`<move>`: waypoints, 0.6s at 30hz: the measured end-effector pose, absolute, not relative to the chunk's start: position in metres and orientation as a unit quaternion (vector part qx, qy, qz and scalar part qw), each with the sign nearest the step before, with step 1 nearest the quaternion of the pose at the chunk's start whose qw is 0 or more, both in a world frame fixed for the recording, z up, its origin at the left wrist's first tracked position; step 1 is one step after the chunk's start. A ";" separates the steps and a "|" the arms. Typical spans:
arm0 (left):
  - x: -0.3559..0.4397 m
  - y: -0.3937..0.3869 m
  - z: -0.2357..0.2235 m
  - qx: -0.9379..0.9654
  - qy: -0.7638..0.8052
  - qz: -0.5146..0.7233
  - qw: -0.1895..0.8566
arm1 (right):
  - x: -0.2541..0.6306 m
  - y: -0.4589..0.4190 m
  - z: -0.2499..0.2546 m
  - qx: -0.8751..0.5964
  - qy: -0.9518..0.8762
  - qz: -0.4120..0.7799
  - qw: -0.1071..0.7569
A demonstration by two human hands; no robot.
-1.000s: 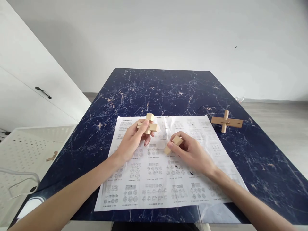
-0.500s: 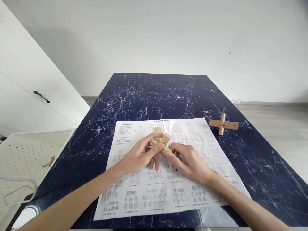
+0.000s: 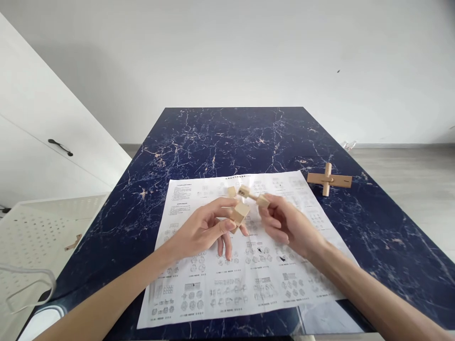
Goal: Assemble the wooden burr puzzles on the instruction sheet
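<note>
Between the thumb and fingers of my left hand are light wooden puzzle pieces, partly hidden by the fingers. My right hand is closed on one end of a notched wooden puzzle stick, thin in its middle and with dark marks on its far block. This stick is tilted up to the left, just right of and above the left hand's pieces. A wooden block end shows beyond my left fingers; whether it joins the held pieces I cannot tell. Both hands are over a printed instruction sheet.
A wooden cross-shaped assembly lies on the dark blue marbled table, right of the sheet. At the left stand a white perforated surface with a small wooden piece on it and a white cabinet.
The notched stick has come away from the pieces in my left hand and is now in my right hand, which has moved slightly up and right. The cross-shaped assembly stays put.
</note>
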State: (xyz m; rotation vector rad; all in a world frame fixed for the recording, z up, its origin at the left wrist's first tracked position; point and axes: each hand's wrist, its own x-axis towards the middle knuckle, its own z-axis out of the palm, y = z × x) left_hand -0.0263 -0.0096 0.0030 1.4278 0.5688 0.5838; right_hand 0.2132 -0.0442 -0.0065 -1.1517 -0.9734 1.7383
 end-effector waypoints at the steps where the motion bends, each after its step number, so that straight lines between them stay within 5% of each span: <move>1: -0.026 -0.009 0.005 0.642 0.278 0.271 0.662 | 0.216 -0.043 -0.007 -0.482 -0.394 0.656 0.427; 8: -0.028 0.002 0.000 0.736 0.501 0.314 0.330 | 0.214 -0.043 -0.016 -0.648 -0.620 0.268 0.352; 12: -0.031 0.002 -0.012 0.804 0.494 0.253 0.212 | 0.209 -0.044 -0.020 -0.595 -0.698 0.246 0.315; 18: -0.030 0.004 -0.011 0.862 0.402 0.278 0.136 | 0.208 -0.044 -0.021 -0.499 -0.741 0.253 0.372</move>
